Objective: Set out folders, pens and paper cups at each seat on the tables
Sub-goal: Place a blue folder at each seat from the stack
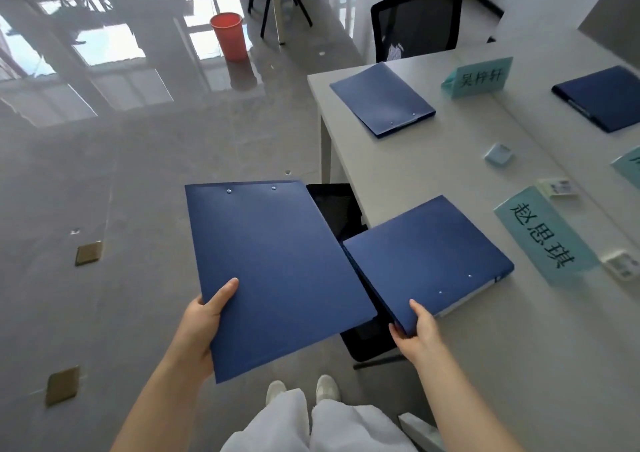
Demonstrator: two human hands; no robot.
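My left hand (201,327) grips the near left corner of a blue folder (277,271), held flat in the air over the floor beside the table. My right hand (417,330) pinches the near corner of a second, thicker blue folder (429,261) that lies on the white table (502,347), part of it overhanging the table's edge. That folder sits beside a teal name card (543,237). Another blue folder (382,100) lies farther along the table by a second name card (479,77). No pens or paper cups are in view.
A dark blue folder (602,98) lies on the far side of the table. Small labelled boxes (620,264) and a pale blue block (498,153) sit mid-table. A black chair (349,219) is tucked below the edge; another chair (415,25) stands at the end. A red bin (228,36) stands on the floor.
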